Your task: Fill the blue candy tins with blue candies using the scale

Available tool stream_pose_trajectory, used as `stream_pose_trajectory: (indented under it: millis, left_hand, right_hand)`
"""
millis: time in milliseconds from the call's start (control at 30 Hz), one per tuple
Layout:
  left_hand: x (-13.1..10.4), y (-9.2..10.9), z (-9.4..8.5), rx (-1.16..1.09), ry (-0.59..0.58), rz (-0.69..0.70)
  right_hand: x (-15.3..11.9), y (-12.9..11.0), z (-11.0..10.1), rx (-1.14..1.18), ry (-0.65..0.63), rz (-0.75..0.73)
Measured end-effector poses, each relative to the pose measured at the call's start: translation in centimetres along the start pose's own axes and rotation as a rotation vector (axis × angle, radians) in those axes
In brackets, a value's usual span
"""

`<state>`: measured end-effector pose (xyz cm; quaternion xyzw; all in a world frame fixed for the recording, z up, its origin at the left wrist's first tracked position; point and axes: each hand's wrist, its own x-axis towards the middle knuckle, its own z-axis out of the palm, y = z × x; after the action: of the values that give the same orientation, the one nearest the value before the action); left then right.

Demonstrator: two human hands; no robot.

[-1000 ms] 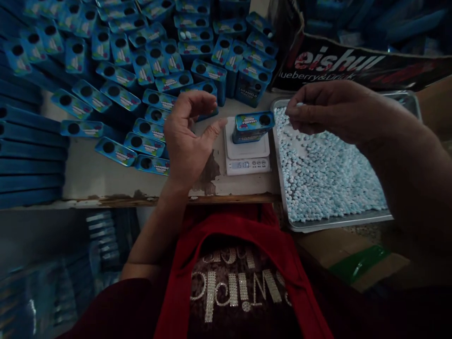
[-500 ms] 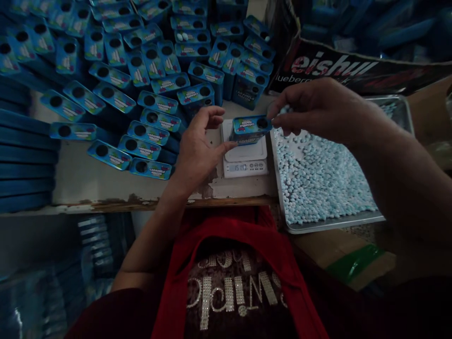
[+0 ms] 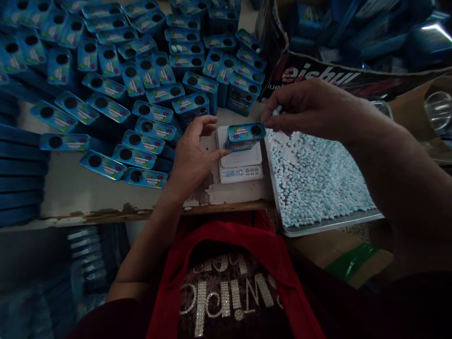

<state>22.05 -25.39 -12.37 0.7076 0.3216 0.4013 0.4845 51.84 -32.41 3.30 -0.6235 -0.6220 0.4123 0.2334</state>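
A blue tin (image 3: 245, 135) sits on a white scale (image 3: 241, 161) mid-frame, the left hand (image 3: 196, 154) open beside it, the right hand (image 3: 309, 107) pinching candies (image 3: 278, 110) near its upper-right end.

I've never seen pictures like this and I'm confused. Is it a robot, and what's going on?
No robot here, just a person's two bare hands! The camera is worn on their head, looking forward and down, so you see roughly what they see. The left hand is curved open beside a blue box; I can't tell whether its thumb touches it. That box stands on a small white scale. The right hand pinches some pale-blue pieces near the box's top. Many more lie in a metal tray. Lots of other blue boxes stand on the table.
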Motion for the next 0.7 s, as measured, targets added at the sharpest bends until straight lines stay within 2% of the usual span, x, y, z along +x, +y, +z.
stream_pose_trajectory:
  millis: [267,433,700]
  left_hand:
    - [-0.4,-0.2,0.3,0.048,-0.01,-0.012]
    - [-0.1,-0.2,0.2,0.033,-0.007,-0.004]
    - [-0.1,-0.1,1.0,0.051,-0.018,-0.032]
  right_hand:
    - [0.8,-0.2,0.8,-0.032,-0.048,-0.051]
    - [0.8,0.0,0.9,-0.079,-0.062,-0.01]
    - [0.6,1.2,1.5,0.048,0.066,-0.029]
